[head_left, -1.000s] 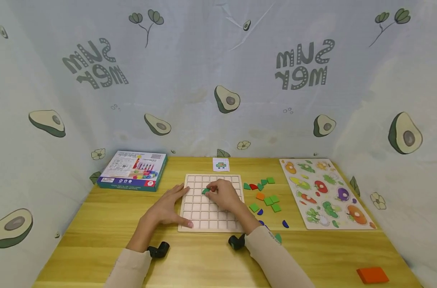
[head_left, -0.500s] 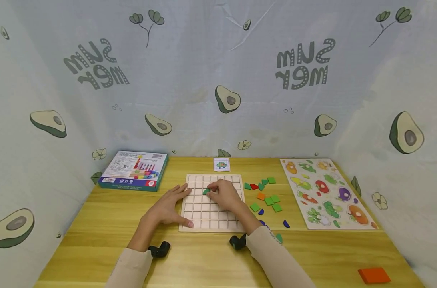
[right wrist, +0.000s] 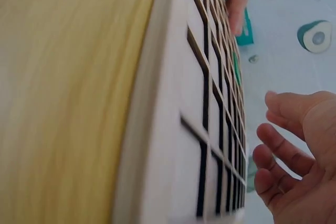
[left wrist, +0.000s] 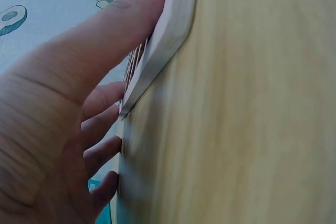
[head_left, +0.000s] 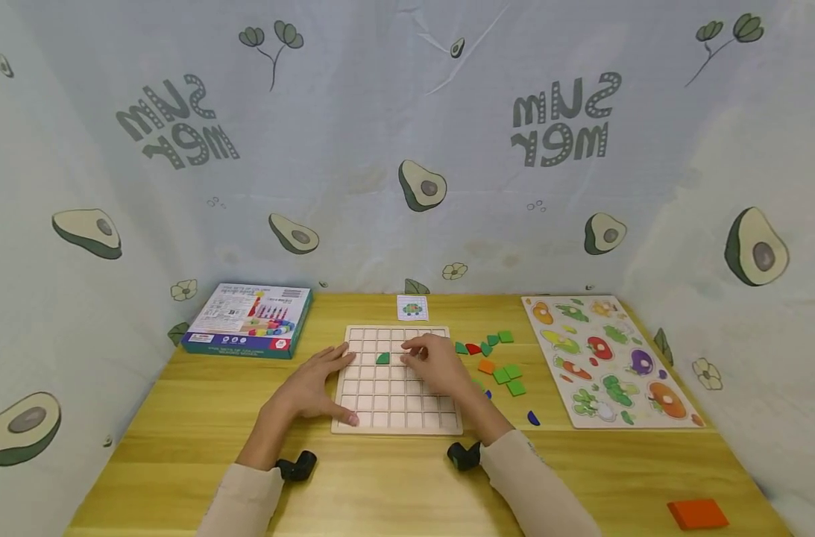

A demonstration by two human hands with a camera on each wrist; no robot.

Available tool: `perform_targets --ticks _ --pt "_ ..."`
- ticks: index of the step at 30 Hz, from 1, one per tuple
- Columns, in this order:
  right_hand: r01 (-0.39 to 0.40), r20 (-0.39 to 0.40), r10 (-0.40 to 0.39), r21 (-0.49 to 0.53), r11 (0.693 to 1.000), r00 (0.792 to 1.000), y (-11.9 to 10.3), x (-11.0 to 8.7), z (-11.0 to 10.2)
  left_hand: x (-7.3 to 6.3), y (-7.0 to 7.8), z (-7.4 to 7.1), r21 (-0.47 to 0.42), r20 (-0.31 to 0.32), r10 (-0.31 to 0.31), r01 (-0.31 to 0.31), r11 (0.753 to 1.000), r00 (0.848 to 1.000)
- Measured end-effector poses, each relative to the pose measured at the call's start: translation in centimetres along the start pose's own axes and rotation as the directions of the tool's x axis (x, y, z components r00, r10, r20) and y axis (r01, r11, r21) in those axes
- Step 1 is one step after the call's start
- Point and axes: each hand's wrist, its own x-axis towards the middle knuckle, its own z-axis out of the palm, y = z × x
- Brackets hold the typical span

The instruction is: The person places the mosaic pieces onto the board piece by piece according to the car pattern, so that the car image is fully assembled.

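Green quarter-round piece (head_left: 383, 359) sits in one cell of the wooden grid board (head_left: 380, 418), third column from left, third row from the far edge, looks seated. Right hand (head_left: 437, 367) hovers just right of it, fingers loosely bent, thumb apart, nothing held that I can see. Left hand (head_left: 313, 386) is spread wide, touching the board's left side and near-left corner, seemingly steadying it; grips nothing. My read: first tile placed, pattern being copied from the card (head_left: 412, 307) beyond the board. Next move probably calls for the right hand to pick another tile from the loose pieces (head_left: 512, 371) on the table (head_left: 380, 492) and match its orientation to the card. Writing: box (head_left: 229, 313) at left seems to say "FIVE SETS OF COLUMN", rest too small, no brand legible. Backdrop (head_left: 353, 112) has "summer" twice, mirrored.
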Motion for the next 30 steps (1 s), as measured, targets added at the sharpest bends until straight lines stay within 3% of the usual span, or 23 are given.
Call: perform_targets --ticks 7,22,30 --pt "-0.029 -0.046 0.029 -0.011 1.0 0.999 2.6 -1.1 -3.7 0.2 0.1 0.0 -0.034 0.015 0.055 -0.055 0.998 0.998" --pt "-0.079 -0.014 0.078 -0.12 0.99 0.997 7.1 -4.9 -11.6 -0.2 -0.5 -0.1 -0.057 0.027 0.057 -0.056 0.997 0.998" --pt "-0.071 0.013 0.076 -0.217 0.974 0.997 8.4 -6.6 -13.7 -0.3 -0.4 -0.2 -0.075 0.025 0.055 -0.053 0.996 0.998"
